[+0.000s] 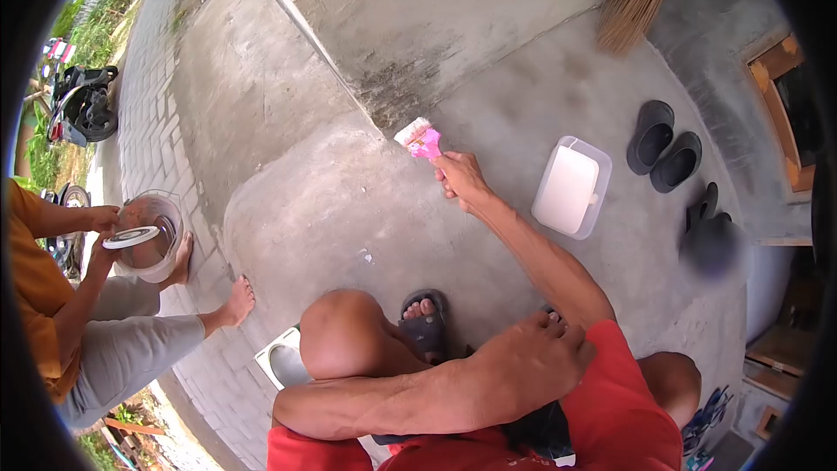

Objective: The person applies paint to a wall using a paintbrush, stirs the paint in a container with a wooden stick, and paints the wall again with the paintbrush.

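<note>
A brush with a pink handle and white bristles point(422, 138) is in my right hand point(462, 181), whose fingers are closed on the handle. Its bristles are by the bottom corner of the stained wall point(410, 78). My left hand point(532, 366) lies in front of my body beside the red right sleeve, its fingers curled; whatever is under them is hidden. To the right of my right forearm, a clear plastic tub point(602, 196) with white content stands on the concrete floor point(296, 209).
At left, a person in an orange top point(39, 288) holds a bucket point(157, 270) and a white lid point(131, 237). Dark sandals point(652, 138) lie at right, below a broom point(639, 0). A white-edged tray point(286, 362) is beside my knee. A motorcycle point(83, 105) stands far left.
</note>
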Motion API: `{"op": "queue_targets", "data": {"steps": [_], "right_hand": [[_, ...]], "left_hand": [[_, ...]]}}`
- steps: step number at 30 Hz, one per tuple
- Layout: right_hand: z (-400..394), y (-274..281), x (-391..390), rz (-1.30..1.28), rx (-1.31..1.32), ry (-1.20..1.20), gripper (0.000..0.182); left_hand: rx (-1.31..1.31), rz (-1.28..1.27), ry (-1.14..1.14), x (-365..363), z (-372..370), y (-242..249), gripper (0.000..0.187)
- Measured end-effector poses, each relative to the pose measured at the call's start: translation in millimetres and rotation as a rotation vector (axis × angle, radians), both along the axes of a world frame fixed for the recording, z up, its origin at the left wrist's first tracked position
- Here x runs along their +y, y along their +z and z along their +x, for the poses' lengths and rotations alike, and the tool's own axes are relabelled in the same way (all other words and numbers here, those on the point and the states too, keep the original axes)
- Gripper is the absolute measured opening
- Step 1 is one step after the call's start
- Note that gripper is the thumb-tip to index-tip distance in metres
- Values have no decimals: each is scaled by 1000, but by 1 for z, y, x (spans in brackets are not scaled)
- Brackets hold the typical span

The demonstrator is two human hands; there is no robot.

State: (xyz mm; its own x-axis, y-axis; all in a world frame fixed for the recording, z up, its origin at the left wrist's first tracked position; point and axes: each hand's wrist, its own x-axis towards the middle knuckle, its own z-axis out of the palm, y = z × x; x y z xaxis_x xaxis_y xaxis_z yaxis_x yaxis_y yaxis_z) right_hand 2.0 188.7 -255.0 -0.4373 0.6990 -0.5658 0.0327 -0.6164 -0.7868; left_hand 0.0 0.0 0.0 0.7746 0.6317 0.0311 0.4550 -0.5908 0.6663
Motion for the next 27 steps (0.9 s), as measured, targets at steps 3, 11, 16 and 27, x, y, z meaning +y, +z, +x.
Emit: {"op": "queue_targets", "data": {"steps": [3,11,16,27], "right_hand": [[-54,-21,-10,-121,76,-114,17],[-19,40,13,30,166,-70,16],[-13,16,3,-6,28,-96,16],[-52,-8,6,-21,98,-142,14]], "left_hand": [[59,-27,-32,-4,-20,8,21],[-41,116,73,-1,-21,1,21],[-46,116,97,-4,-18,1,20],[-42,102,120,-6,-20,-4,20]]}}
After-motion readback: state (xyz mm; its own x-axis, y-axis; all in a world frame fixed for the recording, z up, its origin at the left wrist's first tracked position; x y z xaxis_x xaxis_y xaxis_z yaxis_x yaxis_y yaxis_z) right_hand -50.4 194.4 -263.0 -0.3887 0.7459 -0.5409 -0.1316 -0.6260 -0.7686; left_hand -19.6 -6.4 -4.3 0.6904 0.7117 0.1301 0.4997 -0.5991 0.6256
